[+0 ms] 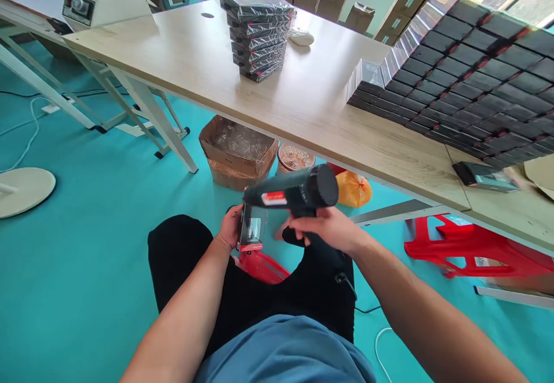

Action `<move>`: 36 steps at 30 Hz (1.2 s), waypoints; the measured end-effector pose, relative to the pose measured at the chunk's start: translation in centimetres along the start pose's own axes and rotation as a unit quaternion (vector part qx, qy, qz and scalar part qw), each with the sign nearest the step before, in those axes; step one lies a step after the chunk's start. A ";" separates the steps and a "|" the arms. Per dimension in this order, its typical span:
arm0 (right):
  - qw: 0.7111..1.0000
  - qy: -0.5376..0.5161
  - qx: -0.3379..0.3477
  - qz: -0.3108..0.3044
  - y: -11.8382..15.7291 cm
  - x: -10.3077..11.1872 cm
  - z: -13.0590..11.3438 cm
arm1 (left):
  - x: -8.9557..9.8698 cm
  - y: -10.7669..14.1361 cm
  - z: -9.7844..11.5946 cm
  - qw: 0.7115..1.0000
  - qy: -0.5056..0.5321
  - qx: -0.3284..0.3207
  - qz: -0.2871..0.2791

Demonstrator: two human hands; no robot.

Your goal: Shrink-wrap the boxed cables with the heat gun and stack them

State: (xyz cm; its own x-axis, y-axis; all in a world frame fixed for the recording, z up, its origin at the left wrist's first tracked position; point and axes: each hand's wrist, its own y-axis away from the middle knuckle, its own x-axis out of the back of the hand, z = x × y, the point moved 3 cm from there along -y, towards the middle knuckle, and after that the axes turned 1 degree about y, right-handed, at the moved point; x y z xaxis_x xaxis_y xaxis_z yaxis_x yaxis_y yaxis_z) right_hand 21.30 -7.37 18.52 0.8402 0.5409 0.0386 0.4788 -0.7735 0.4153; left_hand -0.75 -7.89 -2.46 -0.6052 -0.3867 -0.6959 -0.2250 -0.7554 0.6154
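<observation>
My right hand (324,227) is wrapped round the handle of a black heat gun (289,191) with a red and white label. Its nozzle points left, over the top of a small black box (252,227) with a red lower edge and a pale picture. That box is held above my lap in my left hand (231,225), whose fingers grip its left side. Part of the box's upper end is hidden behind the nozzle.
A table (329,100) ahead bears a stack of film-wrapped boxes (259,37) and a large block of black boxes (467,77). Beneath it stand a carton of clear film (240,152), a basket (295,157) and an orange bag (352,188). A red stool (476,244) is at right.
</observation>
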 end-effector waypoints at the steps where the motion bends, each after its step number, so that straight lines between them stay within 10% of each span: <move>1: 0.999 0.000 -0.002 0.041 -0.3 0.7 0.0 | -0.2 0.2 -0.1 1.000 0.000 0.024 -0.013; 4: 0.997 0.018 -0.021 0.068 -0.6 2.4 0.6 | -0.7 0.8 0.0 0.999 0.015 0.047 -0.014; 12: 0.977 0.093 -0.132 -0.139 3.4 1.0 4.3 | -1.1 0.5 0.4 0.999 0.024 0.036 -0.009; 17: 0.996 0.009 -0.077 0.052 3.1 1.4 4.9 | -1.1 0.6 0.6 0.999 0.033 0.017 -0.016; 23: 0.988 -0.074 -0.115 -0.072 4.3 -1.8 6.4 | -0.7 0.3 1.2 0.998 0.055 -0.039 -0.009; 28: 0.986 -0.125 -0.067 0.087 3.7 -1.3 6.4 | 0.5 -0.4 1.3 0.993 0.085 -0.062 0.051; 33: 0.980 -0.178 -0.083 0.013 3.4 -1.5 6.7 | 1.8 -1.4 1.8 0.976 0.147 -0.120 0.111; 36: 0.975 -0.183 -0.061 0.106 3.2 -0.8 7.2 | 2.4 -1.8 1.8 0.964 0.185 -0.120 0.152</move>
State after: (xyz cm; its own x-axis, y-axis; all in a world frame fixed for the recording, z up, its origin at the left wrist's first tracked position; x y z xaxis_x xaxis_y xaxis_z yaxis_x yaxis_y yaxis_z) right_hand 23.99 -12.61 13.28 0.9626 0.2003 -0.1825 0.2683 -0.7979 0.5398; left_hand -3.19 -6.50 -4.62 -0.2922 -0.7376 -0.6088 0.1297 -0.6612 0.7389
